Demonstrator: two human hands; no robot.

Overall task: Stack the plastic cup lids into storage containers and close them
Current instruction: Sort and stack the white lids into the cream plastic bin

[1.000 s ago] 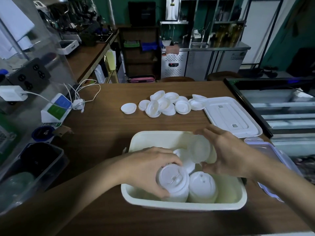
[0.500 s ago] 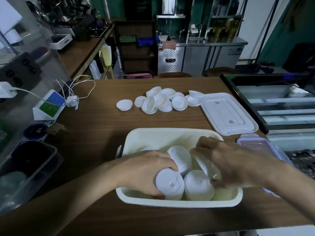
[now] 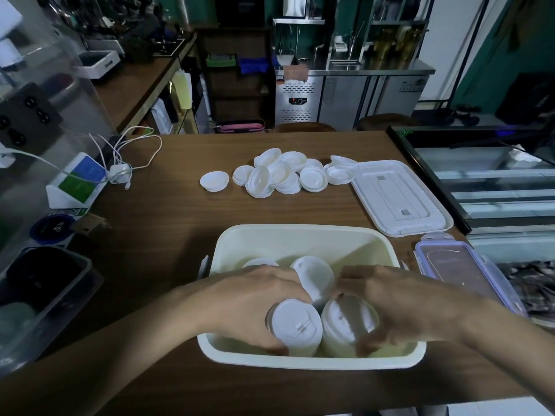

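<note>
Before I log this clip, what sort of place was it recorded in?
Most likely a café or drinks shop, behind the counter: a stainless under-counter fridge against the back wall, loose plastic cup lids piled on the wooden counter, and a glass display case at the right.

dim room around me, brightest light off the white wall (image 3: 444,40) at upper right, soft sheen on my wooden table (image 3: 180,235), my right hand (image 3: 399,307) blurred at the fingers, edges bowed by the wide lens
</note>
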